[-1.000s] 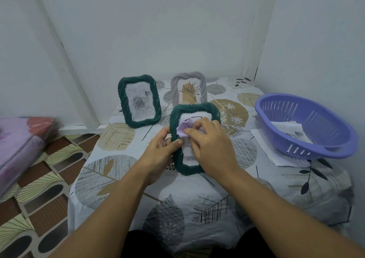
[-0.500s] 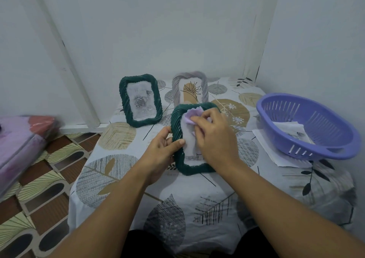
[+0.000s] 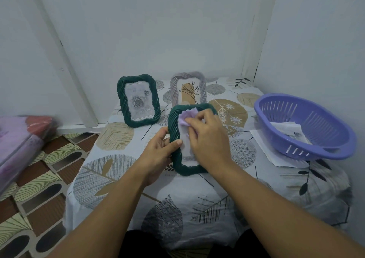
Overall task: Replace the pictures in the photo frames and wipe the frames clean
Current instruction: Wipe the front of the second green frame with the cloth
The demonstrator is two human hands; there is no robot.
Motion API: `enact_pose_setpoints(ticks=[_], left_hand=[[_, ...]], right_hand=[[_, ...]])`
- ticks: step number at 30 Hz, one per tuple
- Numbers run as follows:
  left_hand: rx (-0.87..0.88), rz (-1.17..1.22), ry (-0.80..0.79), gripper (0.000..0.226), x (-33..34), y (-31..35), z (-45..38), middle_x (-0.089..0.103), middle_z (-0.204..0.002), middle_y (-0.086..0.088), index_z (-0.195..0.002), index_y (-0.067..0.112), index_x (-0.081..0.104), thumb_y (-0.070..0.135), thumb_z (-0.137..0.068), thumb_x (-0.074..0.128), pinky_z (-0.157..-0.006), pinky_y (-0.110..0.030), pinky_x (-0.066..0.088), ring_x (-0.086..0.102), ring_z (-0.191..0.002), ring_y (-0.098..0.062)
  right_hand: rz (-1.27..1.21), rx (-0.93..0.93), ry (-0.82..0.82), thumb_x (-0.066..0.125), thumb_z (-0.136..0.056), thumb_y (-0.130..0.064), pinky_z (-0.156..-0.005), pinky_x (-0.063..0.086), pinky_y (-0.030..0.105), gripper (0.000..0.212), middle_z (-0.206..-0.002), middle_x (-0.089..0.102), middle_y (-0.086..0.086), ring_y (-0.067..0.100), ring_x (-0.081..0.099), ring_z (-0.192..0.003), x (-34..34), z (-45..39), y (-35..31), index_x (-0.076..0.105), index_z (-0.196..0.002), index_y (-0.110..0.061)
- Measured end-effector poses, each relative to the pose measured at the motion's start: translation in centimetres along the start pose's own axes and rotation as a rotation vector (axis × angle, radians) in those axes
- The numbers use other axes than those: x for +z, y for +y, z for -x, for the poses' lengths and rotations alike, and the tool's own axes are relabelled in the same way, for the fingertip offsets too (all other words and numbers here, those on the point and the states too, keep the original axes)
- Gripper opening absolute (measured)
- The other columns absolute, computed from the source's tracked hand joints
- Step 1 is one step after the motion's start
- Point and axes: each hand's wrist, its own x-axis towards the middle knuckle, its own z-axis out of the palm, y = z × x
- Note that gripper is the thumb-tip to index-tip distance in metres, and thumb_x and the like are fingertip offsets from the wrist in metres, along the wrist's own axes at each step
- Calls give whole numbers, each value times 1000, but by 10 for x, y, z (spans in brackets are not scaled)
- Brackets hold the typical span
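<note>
A dark green rope-edged photo frame (image 3: 174, 123) stands tilted at the middle of the table. My left hand (image 3: 160, 155) grips its left edge, thumb on the front. My right hand (image 3: 207, 139) holds a lilac cloth (image 3: 186, 115) pressed against the frame's glass near the top. Behind it stand a second green frame (image 3: 138, 99) with a grey rose picture and a pale grey frame (image 3: 188, 88) with a plant drawing.
A purple slotted basket (image 3: 304, 125) holding paper pictures sits at the right on a white sheet (image 3: 276, 155). The table wears a leaf-print cloth (image 3: 122, 176). Walls close in behind and right. A wrapped pink bundle (image 3: 19, 139) lies at the left above the patterned floor.
My right hand and the lilac cloth have slid up and a little left across the frame's glass. My left hand keeps its grip on the frame.
</note>
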Motion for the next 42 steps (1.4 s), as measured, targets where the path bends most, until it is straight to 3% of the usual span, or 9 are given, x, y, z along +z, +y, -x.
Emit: enact_pose_setpoints(ticks=[3,8,14,18,22,27,31,35,42], left_hand=[[1,-18,-3,32,-1,0,0,74,-97,-11,-133,14,52,4,-103,56,-74,-35,59,70,-86,-23],[1,-11,-4,33,-2,-1,-1,73,-112,-17,-135,13,51,5,-103,56,-83,-41,58,71,-99,-28],[8,-29,-9,28,0,0,0,74,-90,-6,-130,13,52,4,-104,54,-70,-31,57,70,-79,-17],[10,-14,-10,31,-1,-1,-1,74,-109,-16,-133,12,50,5,-104,55,-83,-41,59,72,-96,-26],[7,-20,-5,30,0,0,1,74,-88,-6,-132,12,51,4,-103,55,-72,-34,58,71,-79,-19],[-7,-8,11,32,-2,-1,0,73,-115,-19,-134,11,50,6,-103,56,-82,-42,61,71,-100,-29],[-6,-4,-1,30,-2,-1,0,75,-101,-13,-132,12,51,5,-103,55,-76,-37,59,73,-91,-25],[-7,-1,4,32,-2,-1,-1,74,-114,-16,-134,13,51,5,-103,55,-81,-39,60,72,-100,-27],[-14,-26,19,29,-4,-3,-2,73,-109,-16,-130,16,53,7,-103,57,-84,-44,57,69,-97,-30]], right_hand=[[9,-65,-34,63,-97,-22,-63,45,28,19,-103,56,1,19,51,-92,1,4,0,76,-111,-19],[-22,61,40,63,-98,-21,-62,41,26,20,-102,55,-1,16,49,-90,-2,-6,7,76,-112,-21],[0,-56,-13,61,-97,-21,-66,41,26,21,-102,56,1,18,49,-90,-1,-1,2,76,-111,-19],[-31,59,43,65,-97,-20,-64,40,26,19,-102,55,-1,17,48,-90,-3,-5,6,76,-113,-21],[-24,-36,-11,63,-97,-21,-65,45,27,20,-103,55,-1,18,50,-91,2,6,-2,76,-112,-19],[-58,88,54,65,-97,-19,-65,46,30,20,-103,54,-2,20,52,-91,0,-3,10,76,-114,-21],[-26,-20,-5,65,-97,-20,-66,47,28,20,-105,55,-1,18,50,-91,2,5,2,76,-114,-20],[-41,49,41,65,-97,-20,-62,48,31,20,-103,54,-2,19,51,-90,-1,-1,12,76,-113,-22],[1,-19,-7,64,-97,-20,-66,39,23,20,-104,54,-2,17,49,-91,-3,1,14,76,-114,-20]])
